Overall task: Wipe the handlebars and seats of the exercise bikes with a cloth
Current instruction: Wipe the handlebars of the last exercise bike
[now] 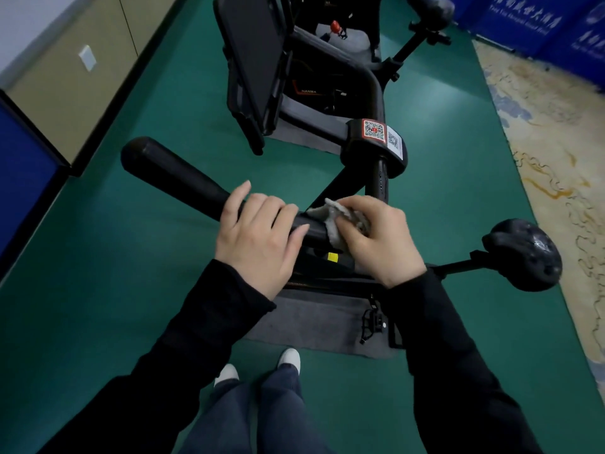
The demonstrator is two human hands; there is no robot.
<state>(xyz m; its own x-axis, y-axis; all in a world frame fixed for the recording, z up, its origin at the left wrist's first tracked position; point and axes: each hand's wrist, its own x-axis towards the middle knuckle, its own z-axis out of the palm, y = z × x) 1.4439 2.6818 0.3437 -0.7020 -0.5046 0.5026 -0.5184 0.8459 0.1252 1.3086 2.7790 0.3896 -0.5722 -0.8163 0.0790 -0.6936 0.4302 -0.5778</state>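
Note:
The near exercise bike's black handlebar runs from upper left toward the centre. My left hand lies over the bar with its fingers curled round it. Just to its right, my right hand grips a crumpled grey cloth and presses it against the same bar near the stem. The bike's black seat sticks out at the right on its post. A second bike with a dark screen and its own seat stands farther back.
Green floor surrounds the bikes, each on a grey mat. A beige cabinet lines the left wall. Patterned carpet and blue panels lie to the right. My feet stand just before the mat.

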